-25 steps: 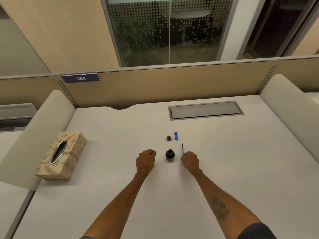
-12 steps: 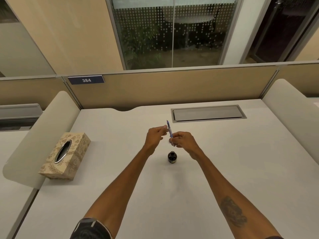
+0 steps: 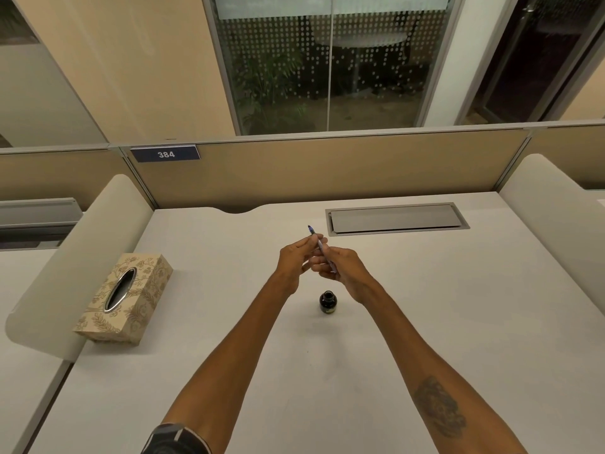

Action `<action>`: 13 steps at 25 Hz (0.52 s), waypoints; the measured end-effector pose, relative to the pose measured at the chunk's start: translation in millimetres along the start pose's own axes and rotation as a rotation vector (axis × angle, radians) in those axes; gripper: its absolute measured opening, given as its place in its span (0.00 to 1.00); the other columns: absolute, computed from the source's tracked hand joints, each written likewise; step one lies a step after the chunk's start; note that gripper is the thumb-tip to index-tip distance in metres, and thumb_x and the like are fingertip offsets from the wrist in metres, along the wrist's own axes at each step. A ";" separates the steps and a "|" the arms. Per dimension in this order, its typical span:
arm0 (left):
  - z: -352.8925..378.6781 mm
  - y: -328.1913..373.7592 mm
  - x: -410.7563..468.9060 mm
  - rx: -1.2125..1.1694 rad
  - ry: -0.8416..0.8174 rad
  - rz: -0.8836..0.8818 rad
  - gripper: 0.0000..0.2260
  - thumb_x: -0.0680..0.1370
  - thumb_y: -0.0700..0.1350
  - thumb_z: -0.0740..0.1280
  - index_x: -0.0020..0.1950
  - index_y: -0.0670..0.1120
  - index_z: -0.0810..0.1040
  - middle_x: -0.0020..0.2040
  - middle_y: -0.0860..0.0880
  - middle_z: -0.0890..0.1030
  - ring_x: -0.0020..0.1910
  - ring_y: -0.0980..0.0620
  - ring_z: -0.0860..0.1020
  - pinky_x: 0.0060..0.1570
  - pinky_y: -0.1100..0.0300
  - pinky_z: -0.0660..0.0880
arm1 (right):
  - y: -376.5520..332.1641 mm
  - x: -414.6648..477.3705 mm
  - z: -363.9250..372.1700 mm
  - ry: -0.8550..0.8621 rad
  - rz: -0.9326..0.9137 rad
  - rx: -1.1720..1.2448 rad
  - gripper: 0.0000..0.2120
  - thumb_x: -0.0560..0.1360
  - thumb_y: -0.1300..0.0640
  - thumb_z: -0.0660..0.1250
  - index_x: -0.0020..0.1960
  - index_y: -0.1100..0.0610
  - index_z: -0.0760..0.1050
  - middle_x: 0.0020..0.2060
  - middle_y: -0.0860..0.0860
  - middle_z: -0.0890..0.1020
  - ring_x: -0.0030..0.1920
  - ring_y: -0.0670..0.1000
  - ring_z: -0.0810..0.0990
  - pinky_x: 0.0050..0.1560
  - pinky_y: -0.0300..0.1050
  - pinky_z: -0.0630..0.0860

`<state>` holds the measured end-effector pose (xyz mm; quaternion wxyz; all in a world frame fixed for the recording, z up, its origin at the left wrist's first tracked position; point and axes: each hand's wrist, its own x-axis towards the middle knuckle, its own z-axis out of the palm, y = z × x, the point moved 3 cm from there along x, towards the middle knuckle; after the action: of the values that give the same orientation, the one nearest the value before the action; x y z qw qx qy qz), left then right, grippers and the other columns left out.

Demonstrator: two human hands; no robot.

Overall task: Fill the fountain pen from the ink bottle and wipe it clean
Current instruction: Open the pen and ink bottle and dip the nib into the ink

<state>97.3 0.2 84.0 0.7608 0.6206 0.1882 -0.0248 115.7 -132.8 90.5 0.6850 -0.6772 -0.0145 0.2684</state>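
Both hands hold the thin blue fountain pen (image 3: 315, 236) up above the desk, its dark tip pointing up and away. My left hand (image 3: 296, 258) pinches the pen's upper part with the fingertips. My right hand (image 3: 340, 267) grips the lower barrel. Below and between the wrists, the small dark ink bottle (image 3: 328, 302) stands upright and uncapped on the white desk (image 3: 458, 322). The bottle's cap and the pen's blue cap are hidden behind my hands.
A patterned tissue box (image 3: 126, 298) lies at the desk's left edge. A grey cable hatch (image 3: 396, 218) is set in the desk at the back right. Beige partition panels close off the back and both sides.
One second ago both fists rested on the desk beside the bottle, the pen in my right hand. Both hands have since risen and met on the pen above the bottle.
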 end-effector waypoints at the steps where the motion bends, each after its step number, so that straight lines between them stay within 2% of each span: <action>1: 1.2 0.8 1.2 -0.024 0.008 -0.002 0.11 0.80 0.51 0.67 0.58 0.48 0.84 0.56 0.51 0.86 0.59 0.50 0.82 0.59 0.54 0.75 | -0.2 1.4 0.1 0.049 -0.019 0.050 0.16 0.79 0.47 0.66 0.52 0.60 0.83 0.42 0.55 0.86 0.42 0.51 0.84 0.51 0.48 0.79; 4: 2.3 3.0 4.2 -0.040 0.071 -0.002 0.10 0.79 0.51 0.69 0.56 0.48 0.85 0.54 0.50 0.86 0.59 0.50 0.81 0.61 0.53 0.74 | -1.1 2.8 -1.5 0.166 -0.089 0.055 0.10 0.74 0.55 0.73 0.50 0.61 0.83 0.40 0.57 0.86 0.41 0.54 0.82 0.51 0.55 0.79; 6: 4.6 3.7 5.5 -0.057 0.112 0.005 0.11 0.78 0.51 0.70 0.56 0.47 0.85 0.55 0.48 0.86 0.59 0.50 0.81 0.60 0.53 0.74 | -3.9 2.4 -1.9 0.200 -0.108 0.036 0.13 0.72 0.54 0.76 0.52 0.59 0.82 0.42 0.56 0.86 0.42 0.53 0.84 0.54 0.58 0.80; 8: 7.9 4.0 6.2 -0.086 0.126 0.011 0.10 0.78 0.51 0.70 0.54 0.48 0.85 0.55 0.48 0.86 0.58 0.50 0.81 0.58 0.53 0.75 | -5.9 1.6 1.7 0.165 -0.041 0.074 0.16 0.73 0.47 0.73 0.55 0.57 0.81 0.45 0.53 0.87 0.43 0.51 0.86 0.54 0.55 0.81; 10: 9.6 4.9 5.2 -0.086 0.117 0.004 0.08 0.78 0.51 0.70 0.52 0.50 0.86 0.55 0.49 0.86 0.58 0.50 0.81 0.55 0.55 0.75 | -6.8 -0.1 4.4 0.171 0.080 0.156 0.19 0.78 0.43 0.66 0.55 0.58 0.80 0.45 0.53 0.86 0.42 0.50 0.85 0.49 0.48 0.82; 11: 9.9 4.4 5.5 -0.088 0.105 0.002 0.08 0.78 0.51 0.69 0.52 0.51 0.86 0.56 0.49 0.85 0.59 0.50 0.81 0.55 0.55 0.75 | -6.9 -0.1 2.9 0.195 0.113 0.204 0.19 0.79 0.44 0.64 0.56 0.59 0.81 0.46 0.55 0.86 0.41 0.50 0.85 0.47 0.45 0.81; 13: 8.3 3.4 5.6 -0.097 0.089 0.004 0.09 0.79 0.51 0.69 0.55 0.50 0.85 0.58 0.48 0.85 0.61 0.50 0.80 0.56 0.56 0.75 | -8.5 -0.1 -0.2 0.177 0.131 0.271 0.17 0.77 0.49 0.69 0.59 0.59 0.80 0.53 0.57 0.85 0.46 0.50 0.83 0.48 0.45 0.78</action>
<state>105.5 -5.9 86.7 0.7808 0.5840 0.2217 0.0137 118.7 -132.5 98.5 0.7497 -0.5989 0.1263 0.2515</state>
